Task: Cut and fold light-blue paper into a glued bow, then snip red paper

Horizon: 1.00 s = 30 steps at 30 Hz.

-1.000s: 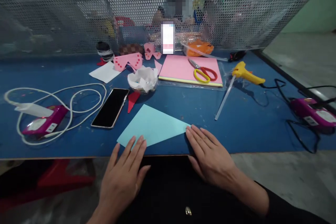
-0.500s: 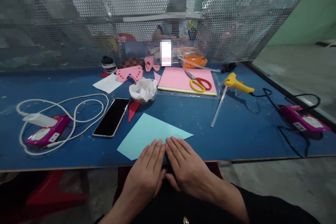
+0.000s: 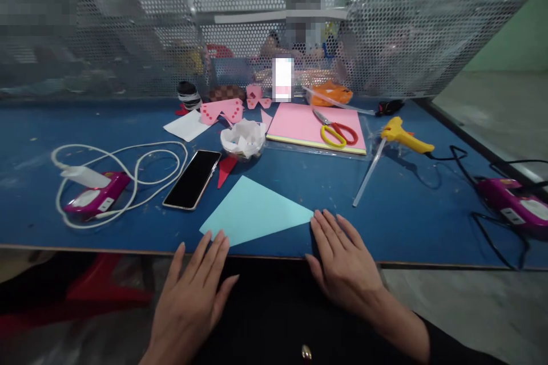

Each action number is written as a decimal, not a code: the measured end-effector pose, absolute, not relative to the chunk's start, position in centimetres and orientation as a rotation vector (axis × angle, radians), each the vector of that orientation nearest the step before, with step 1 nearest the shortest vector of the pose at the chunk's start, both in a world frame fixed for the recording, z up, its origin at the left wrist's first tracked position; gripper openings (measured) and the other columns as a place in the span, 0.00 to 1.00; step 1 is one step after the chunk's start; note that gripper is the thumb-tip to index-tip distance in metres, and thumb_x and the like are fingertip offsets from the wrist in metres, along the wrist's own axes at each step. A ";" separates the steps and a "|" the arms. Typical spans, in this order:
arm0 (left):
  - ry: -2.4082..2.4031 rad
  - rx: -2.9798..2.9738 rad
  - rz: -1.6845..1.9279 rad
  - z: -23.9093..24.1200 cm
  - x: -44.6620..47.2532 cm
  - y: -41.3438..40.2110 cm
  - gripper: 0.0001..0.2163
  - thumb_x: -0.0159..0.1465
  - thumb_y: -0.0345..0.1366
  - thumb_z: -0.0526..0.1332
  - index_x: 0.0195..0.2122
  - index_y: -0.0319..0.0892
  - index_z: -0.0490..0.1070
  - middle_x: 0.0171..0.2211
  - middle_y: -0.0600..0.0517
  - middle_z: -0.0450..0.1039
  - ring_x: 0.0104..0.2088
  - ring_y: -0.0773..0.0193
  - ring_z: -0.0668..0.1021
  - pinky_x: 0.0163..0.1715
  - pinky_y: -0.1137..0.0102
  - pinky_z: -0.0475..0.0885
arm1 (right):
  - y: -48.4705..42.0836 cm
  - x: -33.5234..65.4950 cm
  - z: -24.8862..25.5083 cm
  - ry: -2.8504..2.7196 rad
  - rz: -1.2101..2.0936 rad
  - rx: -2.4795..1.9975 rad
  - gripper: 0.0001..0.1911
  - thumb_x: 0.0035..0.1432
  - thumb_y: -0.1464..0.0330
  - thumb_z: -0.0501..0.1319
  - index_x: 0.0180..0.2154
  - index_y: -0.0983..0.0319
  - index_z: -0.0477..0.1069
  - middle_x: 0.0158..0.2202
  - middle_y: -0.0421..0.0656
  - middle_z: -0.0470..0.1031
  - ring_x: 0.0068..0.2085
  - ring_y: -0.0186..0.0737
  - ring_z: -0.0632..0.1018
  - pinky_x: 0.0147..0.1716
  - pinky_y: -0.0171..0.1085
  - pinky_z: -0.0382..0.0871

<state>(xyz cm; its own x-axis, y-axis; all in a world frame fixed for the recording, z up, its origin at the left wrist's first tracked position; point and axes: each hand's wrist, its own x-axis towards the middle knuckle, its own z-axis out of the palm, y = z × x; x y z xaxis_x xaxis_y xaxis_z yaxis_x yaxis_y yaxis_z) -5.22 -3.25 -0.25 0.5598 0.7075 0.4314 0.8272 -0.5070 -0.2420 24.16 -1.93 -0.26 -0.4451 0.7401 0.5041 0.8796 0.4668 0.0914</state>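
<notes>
A folded sheet of light-blue paper (image 3: 257,211) lies flat near the front edge of the blue table, its long point toward the right. My left hand (image 3: 194,285) is open, fingertips resting on the paper's lower left corner. At the pointed right end, my right hand (image 3: 342,259) lies with fingers stretched out, its fingertips touching the tip. Beyond the paper are a small red paper piece (image 3: 226,170) and a black-screened phone (image 3: 192,179).
A bowl lined with white paper (image 3: 243,140), a pink paper stack (image 3: 295,122) and scissors (image 3: 331,128) lie farther back. A yellow glue gun (image 3: 406,136) is at right. Purple power strips (image 3: 98,194) with cables sit at both sides. Behind stands a perforated metal panel (image 3: 141,40); a person shows beyond it.
My hands have parted from the middle of the paper's near edge. The left went to the lower left corner, the right to the tip. The view has shifted slightly.
</notes>
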 end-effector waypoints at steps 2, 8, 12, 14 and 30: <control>-1.265 -2.372 -0.363 -0.3 -5.1 -3.6 0.29 0.67 0.41 0.58 0.66 0.32 0.57 0.62 0.39 0.67 0.60 0.46 0.71 0.65 0.48 0.50 | -2.0 23.7 -0.3 -2.283 -0.472 -1.387 0.25 0.68 0.67 0.50 0.50 0.82 0.73 0.53 0.65 0.75 0.56 0.63 0.75 0.54 0.57 0.68; -1.246 -2.346 -0.408 -0.3 -4.1 -3.6 0.30 0.65 0.40 0.60 0.66 0.33 0.56 0.60 0.40 0.70 0.58 0.47 0.73 0.65 0.47 0.48 | -1.8 22.5 0.2 -2.345 -0.351 -1.294 0.29 0.67 0.60 0.53 0.58 0.78 0.68 0.62 0.62 0.66 0.64 0.64 0.64 0.60 0.56 0.62; -1.203 -2.375 -0.410 -0.6 -3.2 -3.0 0.32 0.64 0.40 0.60 0.66 0.32 0.56 0.60 0.39 0.69 0.58 0.46 0.73 0.66 0.47 0.45 | -1.0 20.5 0.6 -2.586 -0.196 -1.013 0.32 0.68 0.58 0.53 0.62 0.77 0.62 0.65 0.61 0.62 0.67 0.62 0.60 0.64 0.53 0.57; -1.188 -2.380 -0.425 -0.8 -3.1 -2.7 0.32 0.63 0.39 0.60 0.66 0.31 0.56 0.60 0.39 0.69 0.57 0.45 0.74 0.66 0.47 0.45 | -0.5 19.0 0.6 -2.642 -0.095 -0.924 0.34 0.68 0.56 0.52 0.63 0.78 0.60 0.66 0.61 0.61 0.67 0.60 0.59 0.65 0.51 0.54; -1.251 -2.489 -0.722 -0.2 -4.4 -1.2 0.21 0.66 0.35 0.60 0.60 0.38 0.66 0.52 0.44 0.78 0.53 0.52 0.76 0.56 0.57 0.64 | -0.7 24.6 -1.2 -2.423 -0.351 -1.358 0.34 0.68 0.55 0.51 0.57 0.81 0.67 0.58 0.69 0.69 0.59 0.66 0.72 0.52 0.59 0.70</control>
